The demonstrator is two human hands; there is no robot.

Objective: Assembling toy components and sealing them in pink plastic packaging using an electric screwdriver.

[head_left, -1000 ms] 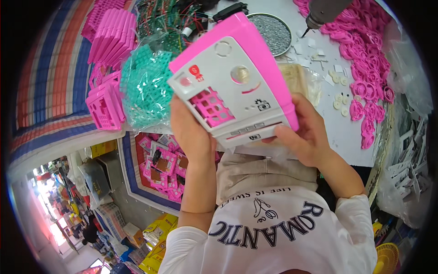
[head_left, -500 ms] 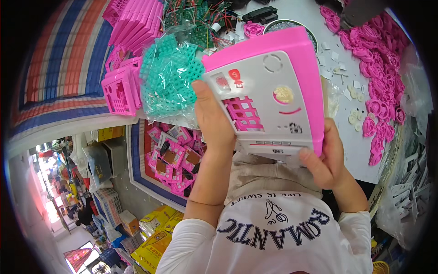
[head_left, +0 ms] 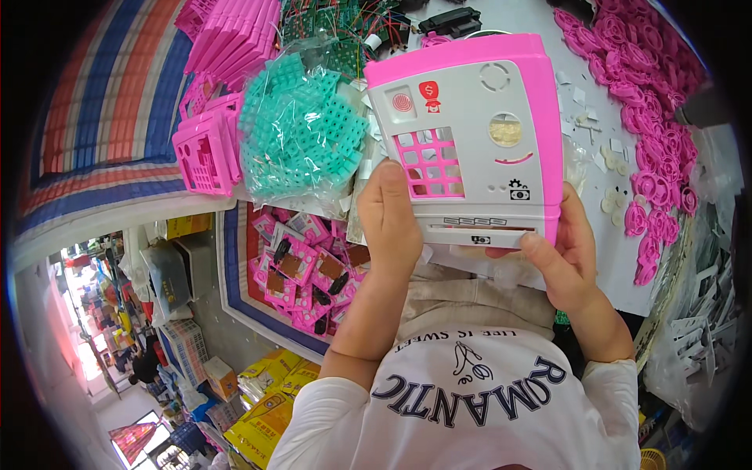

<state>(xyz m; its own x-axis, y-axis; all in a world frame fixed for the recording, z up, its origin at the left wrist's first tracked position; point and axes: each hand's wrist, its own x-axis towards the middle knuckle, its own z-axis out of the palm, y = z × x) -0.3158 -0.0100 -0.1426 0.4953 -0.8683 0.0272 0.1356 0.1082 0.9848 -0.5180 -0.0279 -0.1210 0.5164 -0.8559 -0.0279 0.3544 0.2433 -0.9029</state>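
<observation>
Both hands hold up a toy cash-machine panel [head_left: 476, 160], a white face in a pink frame, above the near edge of the worktable. The face has a pink grid window, a round hole, a pink curved slot and a long slot along the bottom. My left hand [head_left: 389, 223] is closed on its lower left edge, thumb up along the side. At the lower right corner my right hand [head_left: 570, 258] grips it, thumb on the front and fingers behind. A clear bag of teal keypad pieces [head_left: 301, 129] lies left of the panel. The panel's back is hidden.
Stacked pink frames [head_left: 235, 39] stand at the far left, near wired green circuit boards [head_left: 333, 27]. Many pink ring-shaped parts [head_left: 646, 141] are heaped on the right. Small white round parts [head_left: 612, 205] lie beside them. Below left, a lined bin [head_left: 235, 274] holds pink-and-brown assemblies.
The panel has turned to face me more squarely and shifted slightly up and right. My left hand has slid from the upper left edge down to the lower left. My right hand keeps its grip.
</observation>
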